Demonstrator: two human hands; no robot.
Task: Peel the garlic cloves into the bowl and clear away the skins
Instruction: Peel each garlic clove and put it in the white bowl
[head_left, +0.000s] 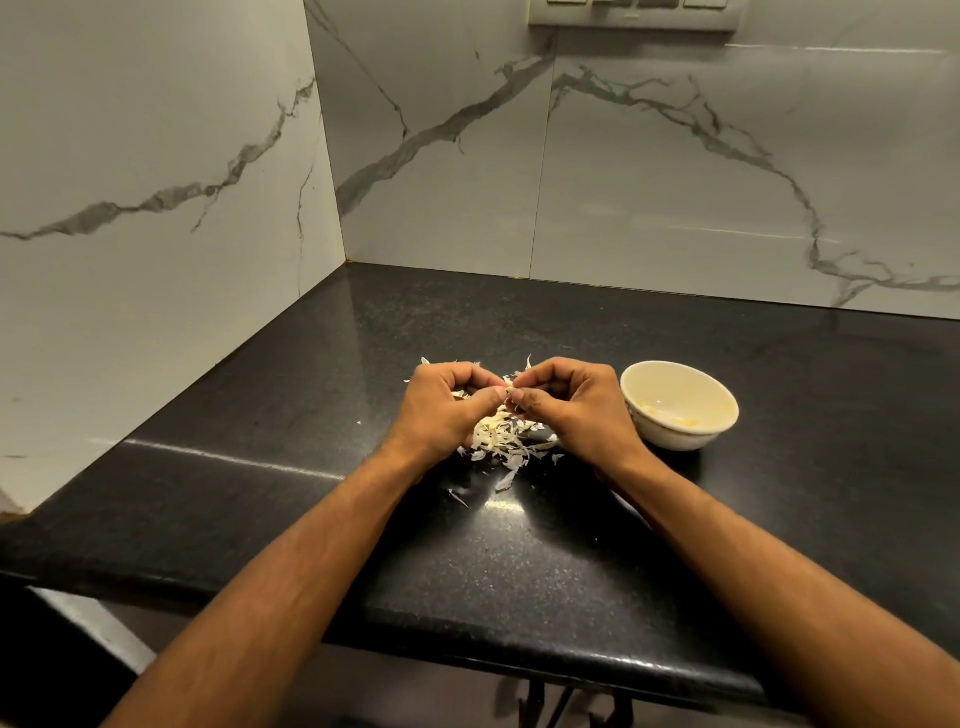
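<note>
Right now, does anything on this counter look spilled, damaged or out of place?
Nothing damaged. Papery garlic skins lie heaped on the black counter beneath both hands, with a few stray flakes nearer the front edge. That fits peeling underway. The bowl stands upright to the right, with pale pieces inside.

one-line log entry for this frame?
step: peeling | left hand + right hand: pinch garlic clove | skins: piled on counter | bowl: right, few peeled cloves
</note>
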